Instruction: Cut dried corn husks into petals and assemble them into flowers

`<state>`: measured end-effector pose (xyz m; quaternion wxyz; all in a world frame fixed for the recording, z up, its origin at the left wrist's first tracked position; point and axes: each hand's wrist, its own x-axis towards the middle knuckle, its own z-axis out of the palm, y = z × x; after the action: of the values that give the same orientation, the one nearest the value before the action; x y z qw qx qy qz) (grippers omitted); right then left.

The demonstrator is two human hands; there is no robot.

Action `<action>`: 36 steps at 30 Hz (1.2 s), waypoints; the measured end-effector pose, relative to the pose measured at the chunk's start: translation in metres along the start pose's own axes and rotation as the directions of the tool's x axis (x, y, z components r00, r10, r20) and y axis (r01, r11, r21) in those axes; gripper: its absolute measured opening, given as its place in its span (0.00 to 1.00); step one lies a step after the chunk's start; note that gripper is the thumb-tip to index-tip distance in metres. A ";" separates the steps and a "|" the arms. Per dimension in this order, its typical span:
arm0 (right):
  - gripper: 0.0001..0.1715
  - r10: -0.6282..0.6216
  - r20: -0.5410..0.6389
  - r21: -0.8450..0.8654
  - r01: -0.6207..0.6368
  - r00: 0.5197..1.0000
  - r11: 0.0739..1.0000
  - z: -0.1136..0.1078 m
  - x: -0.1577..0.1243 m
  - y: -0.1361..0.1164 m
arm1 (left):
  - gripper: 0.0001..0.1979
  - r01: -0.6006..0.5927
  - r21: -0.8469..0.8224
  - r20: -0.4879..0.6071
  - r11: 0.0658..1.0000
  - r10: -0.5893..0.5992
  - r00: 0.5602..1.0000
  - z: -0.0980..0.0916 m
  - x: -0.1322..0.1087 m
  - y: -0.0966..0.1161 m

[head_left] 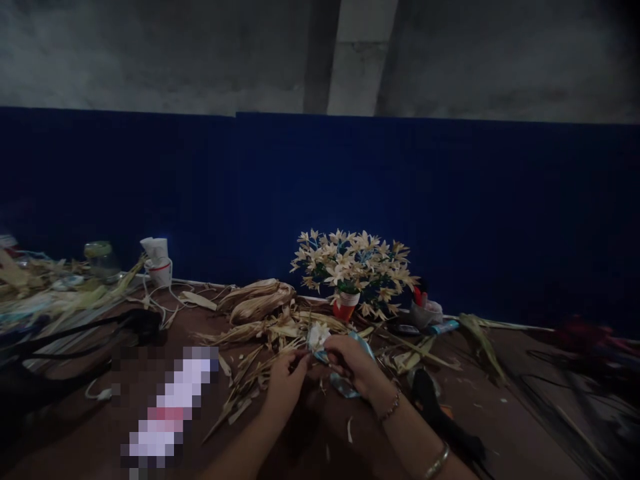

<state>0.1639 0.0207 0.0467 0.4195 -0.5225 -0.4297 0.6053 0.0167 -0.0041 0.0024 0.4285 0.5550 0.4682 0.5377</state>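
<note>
My left hand point(285, 383) and my right hand point(353, 363) meet over the brown table point(100, 433), both with fingers pinched. Between them they hold a small pale husk flower point(317, 335) with a light blue strip point(345, 383) trailing from it under my right hand. The right wrist wears a bead bracelet and a metal bangle. Just beyond the hands stands a red pot point(346, 305) holding a bunch of finished cream husk flowers point(353, 267).
Dried corn husks point(257, 303) lie heaped beside and behind the hands, more at far left point(45, 287). A white cup point(160, 270), a jar point(100, 257), cables, a black bag strap point(75, 330) and a dark tool point(430, 400) also sit on the table. A blue wall stands behind.
</note>
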 end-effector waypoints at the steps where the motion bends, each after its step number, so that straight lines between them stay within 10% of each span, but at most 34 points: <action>1: 0.10 -0.023 0.008 0.009 0.023 1.000 1.000 0.001 -0.004 0.000 | 0.14 0.040 -0.031 0.027 0.999 -0.039 0.999 0.001 0.000 0.000; 16: 0.14 -0.162 -0.033 0.289 0.164 0.986 0.943 0.018 -0.023 0.038 | 0.10 0.159 -0.247 0.175 0.956 -0.117 0.978 0.006 -0.008 0.007; 36: 0.15 -0.320 -0.213 0.246 0.368 0.923 0.897 0.026 -0.021 0.054 | 0.09 0.021 -0.003 0.052 1.000 -0.021 0.998 0.009 -0.009 0.008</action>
<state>0.1370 -0.0167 0.0032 0.6244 -0.4220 -0.3886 0.5301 0.0263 -0.0146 0.0079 0.4473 0.5630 0.4616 0.5194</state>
